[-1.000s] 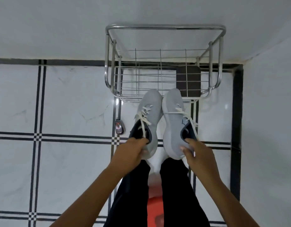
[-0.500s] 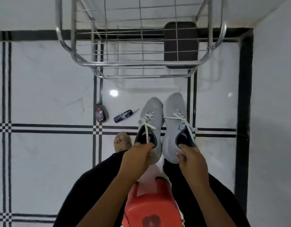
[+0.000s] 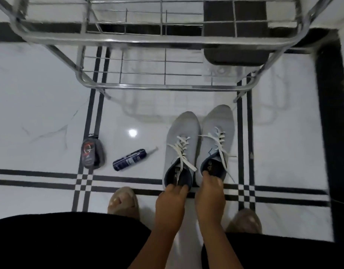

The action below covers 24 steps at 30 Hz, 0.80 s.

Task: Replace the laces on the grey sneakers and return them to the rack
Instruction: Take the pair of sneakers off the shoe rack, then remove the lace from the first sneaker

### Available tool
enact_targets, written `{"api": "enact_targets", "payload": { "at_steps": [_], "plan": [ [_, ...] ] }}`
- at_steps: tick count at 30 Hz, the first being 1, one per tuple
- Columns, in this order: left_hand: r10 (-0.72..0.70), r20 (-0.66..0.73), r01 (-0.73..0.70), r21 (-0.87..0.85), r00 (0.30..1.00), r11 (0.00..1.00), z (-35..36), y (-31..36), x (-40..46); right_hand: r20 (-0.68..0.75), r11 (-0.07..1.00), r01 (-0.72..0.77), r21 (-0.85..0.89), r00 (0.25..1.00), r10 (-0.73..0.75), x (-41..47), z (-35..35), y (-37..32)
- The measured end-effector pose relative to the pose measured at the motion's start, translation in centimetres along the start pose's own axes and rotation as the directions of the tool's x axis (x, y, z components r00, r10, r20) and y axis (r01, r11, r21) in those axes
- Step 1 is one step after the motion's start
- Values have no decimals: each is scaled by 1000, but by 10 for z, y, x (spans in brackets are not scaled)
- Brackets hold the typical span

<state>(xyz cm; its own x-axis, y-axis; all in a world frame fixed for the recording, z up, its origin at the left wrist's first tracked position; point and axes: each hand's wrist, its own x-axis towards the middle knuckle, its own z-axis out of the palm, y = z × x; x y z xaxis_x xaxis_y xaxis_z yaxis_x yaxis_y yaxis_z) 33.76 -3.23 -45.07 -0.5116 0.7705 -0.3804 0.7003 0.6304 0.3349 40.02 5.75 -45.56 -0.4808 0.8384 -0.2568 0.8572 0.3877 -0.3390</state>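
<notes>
Head view: glossy white black-striped floor tiles.

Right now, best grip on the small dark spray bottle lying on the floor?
Take the spray bottle across the middle of its barrel, coming straight down from above. It lies on its side on the tile floor, nozzle end pointing toward the sneakers, with bare floor on both long sides, so fingers likely fit either side.

A person in loose black trousers and beige open-toed slippers, forearms bare and unsleeved, both hands free of rings or watches.
</notes>
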Motion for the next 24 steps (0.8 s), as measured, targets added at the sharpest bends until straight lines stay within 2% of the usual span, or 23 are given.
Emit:
{"api": "enact_targets", "payload": {
  "at_steps": [3,7,9,11,15,17,21,24],
  "plan": [
    [42,-193,-43,0,980,999,36,-11,5,-124,997,37,72,992,-28,1,26,3],
    [42,-274,-37,22,961,999,45,-12,2,-216,981,109,159,974,-73,3,34,18],
    [70,-216,-57,63,974,996,34,-8,-4,-208,974,140,179,973,-101,0,27,24],
    [35,-125,-20,121,992,992,19,-1,-13,-137,975,124,184,986,-100,-9,15,25],
    [-39,-81,54,182,996,982,2,13,-42,10,991,82,108,996,-83,-41,-6,25],
    [-75,-64,85,158,995,984,-4,20,-61,77,993,51,105,995,-60,-57,-13,27],
    [-110,67,96,186,992,978,11,20,-87,155,997,15,76,988,-27,-86,-17,47],
    [-118,169,102,98,979,990,15,17,-104,186,998,10,61,982,-21,-97,-15,56]
  ]
}}
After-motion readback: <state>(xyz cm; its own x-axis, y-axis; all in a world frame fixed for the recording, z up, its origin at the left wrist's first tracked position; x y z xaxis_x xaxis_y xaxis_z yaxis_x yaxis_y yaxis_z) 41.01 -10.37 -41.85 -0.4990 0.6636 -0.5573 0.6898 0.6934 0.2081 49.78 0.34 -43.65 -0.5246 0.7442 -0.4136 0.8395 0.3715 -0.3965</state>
